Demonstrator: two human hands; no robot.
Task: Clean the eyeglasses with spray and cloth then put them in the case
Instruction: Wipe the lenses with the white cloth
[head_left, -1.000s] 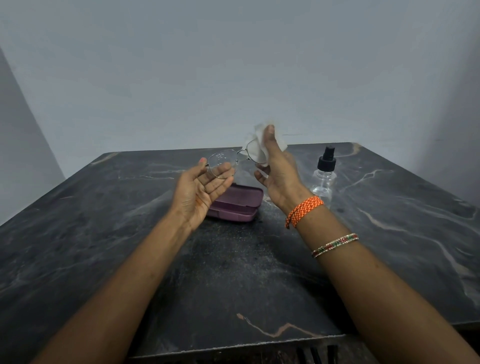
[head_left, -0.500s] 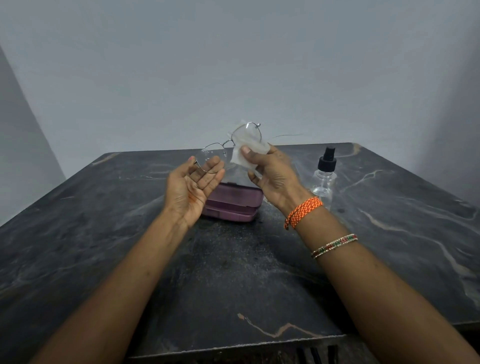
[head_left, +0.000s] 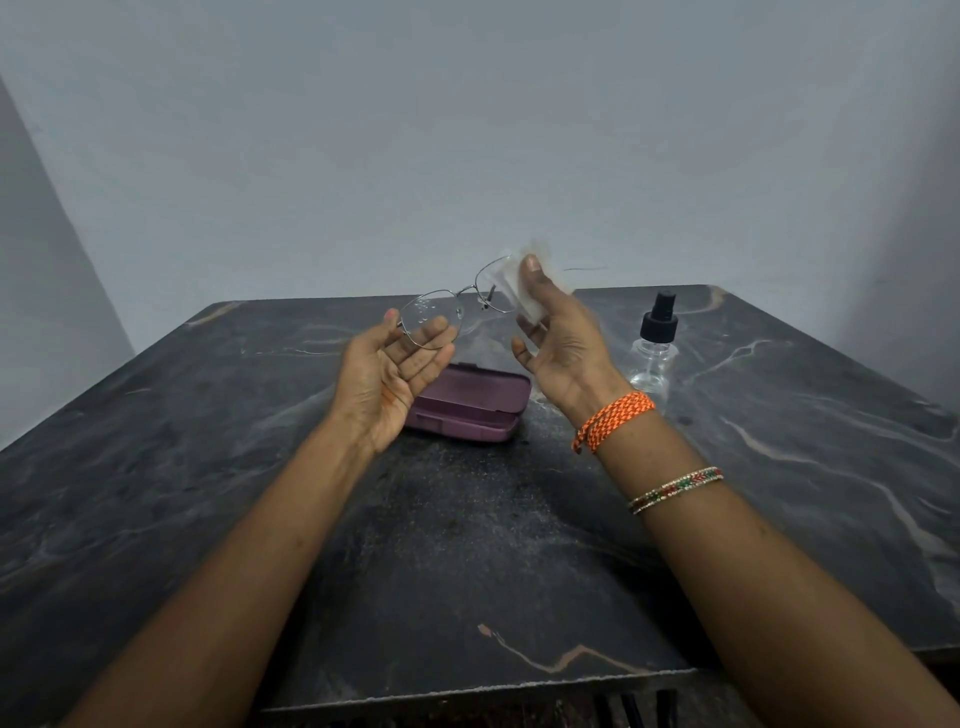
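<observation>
Eyeglasses (head_left: 457, 312) are up in the air above the purple case (head_left: 470, 402), held between my two hands. From where I watch, my left hand (head_left: 395, 374) sits palm up with its fingers (head_left: 434, 335) spread loosely apart, and the left lens rests against their tips; small droplets show on that lens. My right hand (head_left: 563, 345) is raised higher, its thumb pressing a white cloth (head_left: 524, 288) onto the right lens, so those fingers are clamped on cloth and lens together. The glasses tilt, the right lens higher than the left. One thin arm of the frame sticks out to the right past the cloth. The case lies shut on the dark marbled table (head_left: 208, 467), directly below the glasses and partly hidden behind my left hand. A clear spray bottle (head_left: 653, 353) with a black top stands upright to the right of the case, just beyond my right wrist, which wears an orange band (head_left: 613, 420) and a beaded bracelet (head_left: 675, 489)
</observation>
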